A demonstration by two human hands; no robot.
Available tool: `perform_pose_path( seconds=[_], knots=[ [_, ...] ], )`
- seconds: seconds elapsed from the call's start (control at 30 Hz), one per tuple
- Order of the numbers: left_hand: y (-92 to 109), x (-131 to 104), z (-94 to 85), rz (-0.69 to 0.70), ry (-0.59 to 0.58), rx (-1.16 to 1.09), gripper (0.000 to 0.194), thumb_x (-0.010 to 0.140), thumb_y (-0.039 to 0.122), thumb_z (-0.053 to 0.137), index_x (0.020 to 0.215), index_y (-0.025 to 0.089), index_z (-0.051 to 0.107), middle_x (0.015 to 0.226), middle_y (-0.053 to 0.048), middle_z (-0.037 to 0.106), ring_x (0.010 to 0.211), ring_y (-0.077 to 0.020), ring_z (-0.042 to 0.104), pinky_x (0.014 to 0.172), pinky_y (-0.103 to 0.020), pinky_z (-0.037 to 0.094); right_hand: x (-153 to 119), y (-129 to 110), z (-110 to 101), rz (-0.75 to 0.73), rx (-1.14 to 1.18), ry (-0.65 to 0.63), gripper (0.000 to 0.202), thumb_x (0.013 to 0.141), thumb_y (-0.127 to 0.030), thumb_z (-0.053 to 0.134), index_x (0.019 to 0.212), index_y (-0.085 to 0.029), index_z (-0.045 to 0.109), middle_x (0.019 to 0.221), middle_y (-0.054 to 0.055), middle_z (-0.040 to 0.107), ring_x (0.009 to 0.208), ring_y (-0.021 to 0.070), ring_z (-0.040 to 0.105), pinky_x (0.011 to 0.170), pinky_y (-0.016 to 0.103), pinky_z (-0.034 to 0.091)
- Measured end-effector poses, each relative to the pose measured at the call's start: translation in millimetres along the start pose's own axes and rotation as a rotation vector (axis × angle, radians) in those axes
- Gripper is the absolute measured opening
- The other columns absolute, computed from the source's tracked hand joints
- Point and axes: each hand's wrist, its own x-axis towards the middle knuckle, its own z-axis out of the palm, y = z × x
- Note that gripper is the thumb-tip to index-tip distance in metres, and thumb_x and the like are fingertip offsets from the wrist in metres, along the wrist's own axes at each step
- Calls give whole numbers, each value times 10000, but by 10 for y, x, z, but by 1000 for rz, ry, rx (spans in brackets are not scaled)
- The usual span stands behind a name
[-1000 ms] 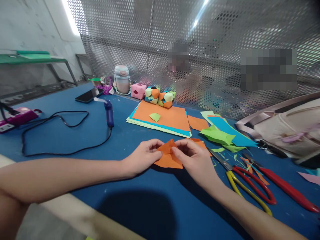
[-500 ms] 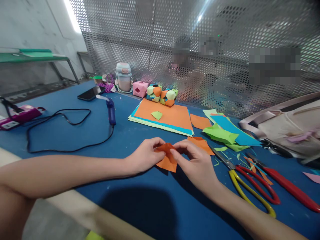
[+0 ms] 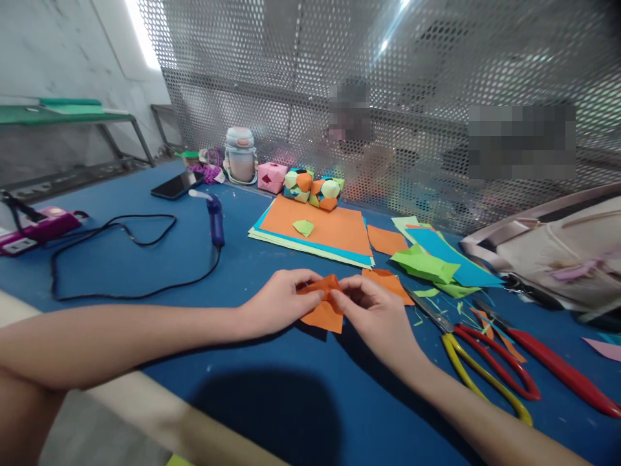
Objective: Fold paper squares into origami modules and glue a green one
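Between both hands is a small orange piece of paper [image 3: 324, 316], creased and raised at its upper edge. My left hand [image 3: 279, 304] pinches its left side with thumb and fingers. On the other side my right hand [image 3: 376, 314] grips the upper right part, its thumb pressed against the paper. Just behind the right hand lies another orange paper square [image 3: 388, 283]. Farther back, a folded green paper piece [image 3: 303, 228] rests on a stack of coloured sheets [image 3: 334, 230]. Folded paper balls [image 3: 326, 193] and a pink paper cube [image 3: 272, 177] stand behind the stack.
To the right lie scissors [image 3: 478, 356], a red-handled tool [image 3: 563, 369], green paper scraps [image 3: 424, 262] and a bag [image 3: 557, 246]. At left are a blue glue gun [image 3: 216, 220] with its cord, a phone [image 3: 177, 184] and a power strip [image 3: 39, 230]. A bottle [image 3: 240, 155] stands by the perforated metal panel.
The hands keep their hold on the orange paper, with only slight finger movement at its upper edge. The camera view has shifted a little.
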Motion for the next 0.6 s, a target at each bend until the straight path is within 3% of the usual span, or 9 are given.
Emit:
perform_pose_path(
  seconds=[0.23,0.6],
  knots=[
    [1,12,-4,-105,-22,-42,191,740,290,558,756,115,630,675,16,568,640,-108,478,577,-203,372,14,23,-6,51,-8,-96,187,772,-365,594,779,-179,615,655,5,595,578,127,531,532,248,449],
    [47,-34,3,3,12,36,234,815,269,470,806,125,654,661,23,557,610,-94,435,554,-194,338,-15,-4,9,-77,-134,-32,181,827,-314,537,756,-167,615,634,10,593,570,129,530,539,251,438]
  ],
)
